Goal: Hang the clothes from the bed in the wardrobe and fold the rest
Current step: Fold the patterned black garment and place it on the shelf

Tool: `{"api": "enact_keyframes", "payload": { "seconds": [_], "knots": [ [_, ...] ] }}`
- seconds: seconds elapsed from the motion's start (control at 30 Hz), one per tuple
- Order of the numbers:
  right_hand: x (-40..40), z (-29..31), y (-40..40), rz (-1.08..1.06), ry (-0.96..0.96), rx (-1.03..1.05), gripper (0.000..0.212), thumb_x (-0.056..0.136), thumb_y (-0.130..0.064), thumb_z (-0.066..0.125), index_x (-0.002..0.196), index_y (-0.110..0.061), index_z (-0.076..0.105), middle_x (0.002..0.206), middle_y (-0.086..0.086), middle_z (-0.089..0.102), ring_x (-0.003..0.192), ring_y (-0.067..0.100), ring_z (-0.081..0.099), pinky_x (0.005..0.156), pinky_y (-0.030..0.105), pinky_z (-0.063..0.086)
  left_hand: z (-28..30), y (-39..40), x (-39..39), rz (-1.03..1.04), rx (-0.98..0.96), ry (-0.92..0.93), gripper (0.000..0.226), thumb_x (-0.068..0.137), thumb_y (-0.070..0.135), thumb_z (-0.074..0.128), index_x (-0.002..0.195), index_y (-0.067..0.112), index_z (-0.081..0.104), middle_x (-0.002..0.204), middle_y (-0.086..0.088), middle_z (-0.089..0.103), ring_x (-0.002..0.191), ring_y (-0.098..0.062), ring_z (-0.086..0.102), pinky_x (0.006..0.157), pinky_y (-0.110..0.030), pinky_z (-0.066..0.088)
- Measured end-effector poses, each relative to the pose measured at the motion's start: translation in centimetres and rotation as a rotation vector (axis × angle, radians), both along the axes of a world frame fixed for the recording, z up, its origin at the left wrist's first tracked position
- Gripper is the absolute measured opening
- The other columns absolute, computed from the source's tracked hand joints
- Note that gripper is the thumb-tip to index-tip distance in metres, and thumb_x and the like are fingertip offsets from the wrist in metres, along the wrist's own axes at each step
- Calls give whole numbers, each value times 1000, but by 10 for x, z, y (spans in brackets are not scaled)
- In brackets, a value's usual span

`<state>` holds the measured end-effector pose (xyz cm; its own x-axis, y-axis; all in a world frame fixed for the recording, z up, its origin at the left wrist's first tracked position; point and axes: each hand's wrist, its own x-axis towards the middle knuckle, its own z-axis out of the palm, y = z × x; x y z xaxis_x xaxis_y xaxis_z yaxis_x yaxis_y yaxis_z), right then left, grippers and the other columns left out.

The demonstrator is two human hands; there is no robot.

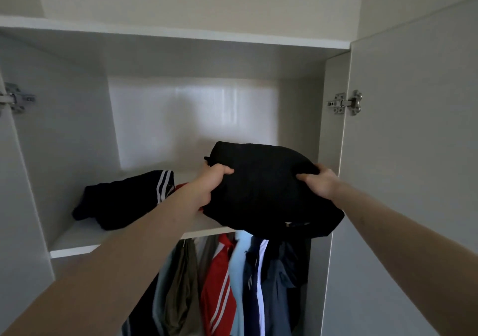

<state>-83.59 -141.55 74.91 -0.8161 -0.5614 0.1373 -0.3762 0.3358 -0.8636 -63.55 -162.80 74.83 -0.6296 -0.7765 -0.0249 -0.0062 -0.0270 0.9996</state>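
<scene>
Both my hands hold a folded black garment up at the level of the wardrobe's upper shelf. My left hand grips its left edge, thumb on top. My right hand grips its right edge. The bundle's front part overhangs the shelf's front edge. A dark folded garment with white stripes lies on the shelf to the left, with a bit of red cloth showing behind my left forearm.
Below the shelf hang several clothes: olive, red with white stripes, light blue, navy, grey. The wardrobe doors stand open on both sides, the right door close to my right arm. Another shelf runs above.
</scene>
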Motion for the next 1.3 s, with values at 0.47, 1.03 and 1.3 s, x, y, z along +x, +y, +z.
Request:
{"api": "enact_keyframes", "payload": {
  "seconds": [0.47,1.03,1.3],
  "knots": [
    [-74,14,-74,-88,100,115,65,92,-46,67,147,-19,48,137,11,61,121,34,60,98,37,47,0,-76,-92,19,33,69,61,82,17,72,138,22,49,122,-6,65,105,-32,65,87,-46,56],
    [-176,41,-157,-154,107,106,69,88,-53,67,144,-16,53,136,13,61,121,35,60,94,35,48,34,-152,-195,64,-20,107,63,85,16,71,142,19,44,121,-5,61,99,-27,62,71,-38,51],
    [-184,8,-208,-53,279,131,67,88,-59,66,145,-26,54,144,8,58,129,31,57,105,32,46,0,-179,-274,7,-72,94,64,95,18,65,151,23,35,131,-3,60,109,-27,62,91,-44,56]
  ]
}}
